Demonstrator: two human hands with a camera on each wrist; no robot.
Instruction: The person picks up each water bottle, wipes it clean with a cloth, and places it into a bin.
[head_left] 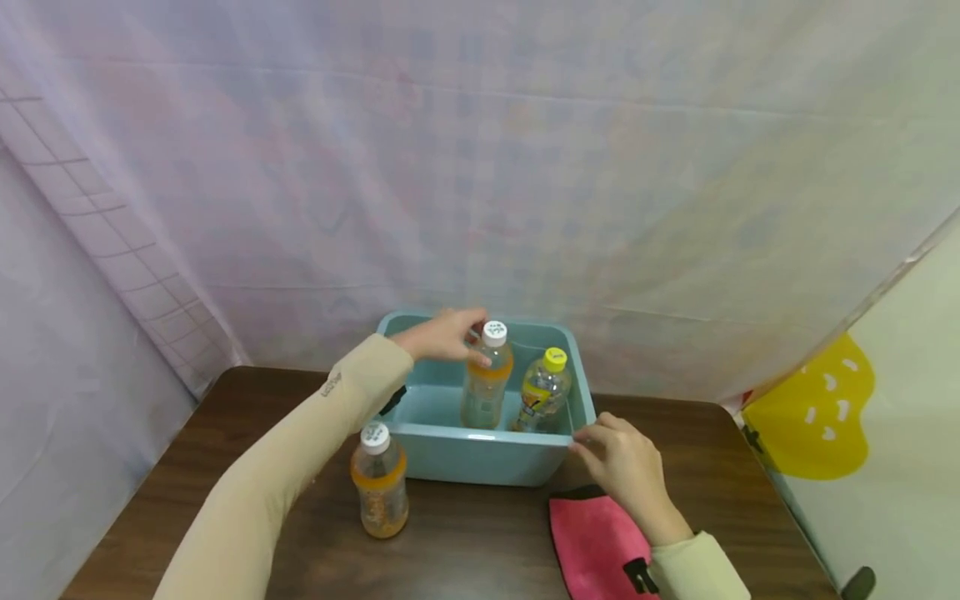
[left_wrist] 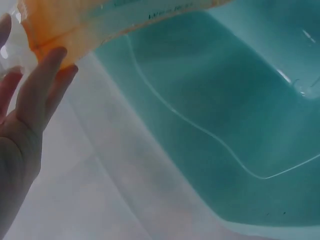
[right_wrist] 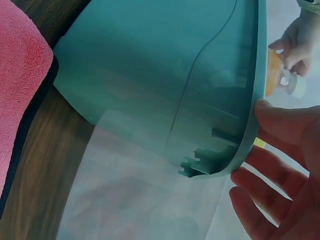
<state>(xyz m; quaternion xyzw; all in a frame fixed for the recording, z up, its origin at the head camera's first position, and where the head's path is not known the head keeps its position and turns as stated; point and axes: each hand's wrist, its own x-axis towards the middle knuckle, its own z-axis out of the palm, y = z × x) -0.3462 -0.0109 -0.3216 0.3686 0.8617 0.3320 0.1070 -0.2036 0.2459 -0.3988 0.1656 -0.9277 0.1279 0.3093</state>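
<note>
My left hand [head_left: 442, 335] grips a clear plastic bottle [head_left: 486, 392] near its neck, just below the white cap. This bottle has an orange band and stands roughly upright inside a light blue plastic bin [head_left: 468, 458]; whether its base touches the floor of the bin is hidden. In the left wrist view, the fingertips [left_wrist: 57, 57] lie against the bottle's orange part. With thumb and fingers my right hand [head_left: 626, 467] pinches the bin's rim at the front right corner. Beside the held bottle, a yellow-capped bottle [head_left: 543, 396] leans in the bin's right part.
A second white-capped bottle with an orange band [head_left: 381, 493] stands on the brown wooden table [head_left: 465, 550], left of the bin's front. A pink cloth with black edging [head_left: 596, 542] lies under the right forearm. Behind the table hangs a pale patterned curtain [head_left: 525, 183].
</note>
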